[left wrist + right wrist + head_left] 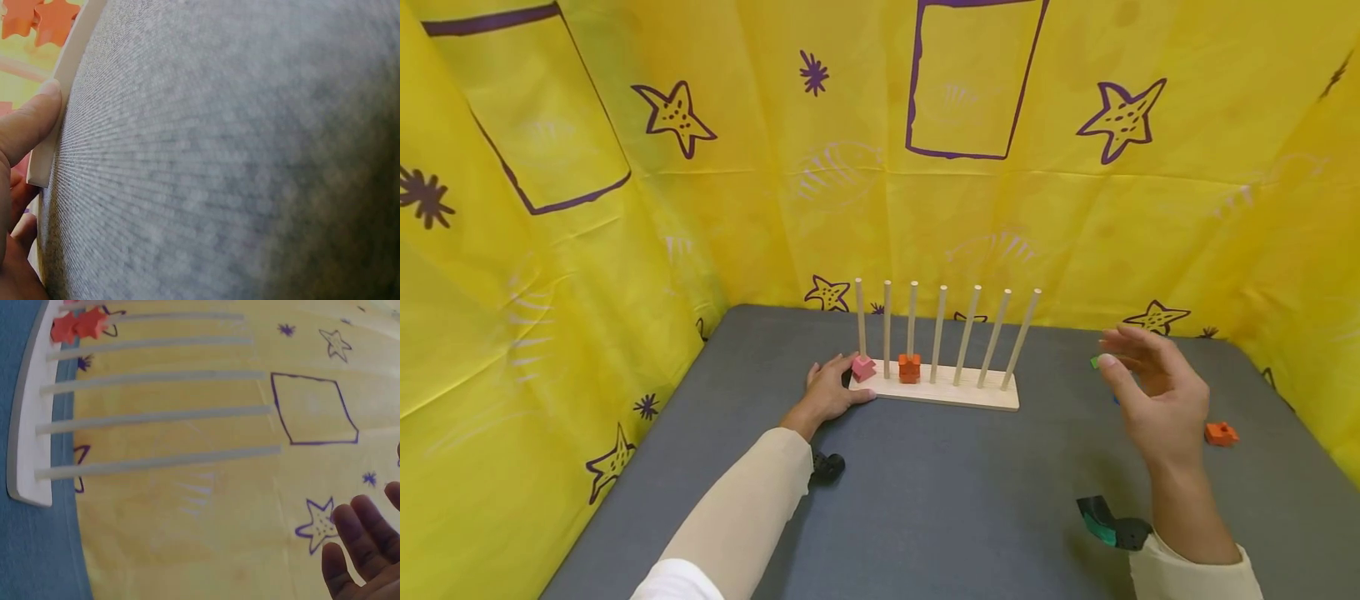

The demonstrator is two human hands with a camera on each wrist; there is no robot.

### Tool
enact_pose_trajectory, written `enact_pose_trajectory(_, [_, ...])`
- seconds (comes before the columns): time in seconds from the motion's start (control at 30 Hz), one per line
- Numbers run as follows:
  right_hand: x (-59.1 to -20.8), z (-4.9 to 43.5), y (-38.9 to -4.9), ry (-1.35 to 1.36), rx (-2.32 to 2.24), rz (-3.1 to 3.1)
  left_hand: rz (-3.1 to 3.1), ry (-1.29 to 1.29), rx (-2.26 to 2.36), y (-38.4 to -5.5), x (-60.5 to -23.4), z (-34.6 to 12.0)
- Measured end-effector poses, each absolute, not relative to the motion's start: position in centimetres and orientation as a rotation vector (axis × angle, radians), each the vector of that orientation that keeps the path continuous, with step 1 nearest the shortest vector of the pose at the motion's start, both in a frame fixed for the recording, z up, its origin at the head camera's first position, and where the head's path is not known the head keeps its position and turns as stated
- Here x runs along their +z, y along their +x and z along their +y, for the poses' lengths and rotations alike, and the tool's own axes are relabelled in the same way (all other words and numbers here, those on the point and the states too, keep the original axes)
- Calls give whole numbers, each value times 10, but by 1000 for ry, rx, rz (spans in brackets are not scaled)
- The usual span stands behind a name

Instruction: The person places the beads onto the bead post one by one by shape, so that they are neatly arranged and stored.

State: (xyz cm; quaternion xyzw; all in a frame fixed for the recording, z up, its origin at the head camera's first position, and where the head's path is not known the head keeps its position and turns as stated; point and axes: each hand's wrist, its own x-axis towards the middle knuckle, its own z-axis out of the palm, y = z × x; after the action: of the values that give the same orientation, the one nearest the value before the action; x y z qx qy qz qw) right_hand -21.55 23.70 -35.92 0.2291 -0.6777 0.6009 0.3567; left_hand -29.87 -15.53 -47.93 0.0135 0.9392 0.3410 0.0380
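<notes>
A wooden peg rack (943,398) with several upright pegs stands on the grey table. My left hand (829,393) grips its left end, with the thumb (34,122) against the front edge and the other fingers around the far side. A pink block (863,368) sits at the foot of the leftmost peg, beside those fingers. Orange star-shaped blocks (909,368), two of them, are stacked on the third peg. My right hand (1165,400) is raised over the table to the right of the rack, fingers loosely bent and holding nothing.
Right of the right hand lies another orange block (1222,434). A green piece (1094,362) and a blue piece (1116,400) are partly hidden behind that hand. Yellow patterned cloth (850,208) walls in the back and sides of the table.
</notes>
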Motion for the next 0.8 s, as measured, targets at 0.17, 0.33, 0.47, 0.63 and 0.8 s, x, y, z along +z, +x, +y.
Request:
enact_pose_trajectory(0.17, [-359, 251, -213, 523, 1515, -1775, 2888, 47, 1051, -299, -480, -155])
enact_pose_trajectory(0.33, [-359, 262, -212, 501, 1496, -1769, 2885, 40, 1052, -300, -480, -154])
enact_pose_trajectory(0.47, [-360, 275, -213, 417, 1460, -1776, 2886, 36, 1052, -298, -480, -155])
enact_pose_trajectory(0.63, [-360, 292, -210, 223, 1400, -1839, 2891, 48, 1042, -298, -479, -154])
enact_pose_trajectory(0.8, [-360, 305, -207, 59, 1357, -1884, 2887, 40, 1050, -298, -480, -154])
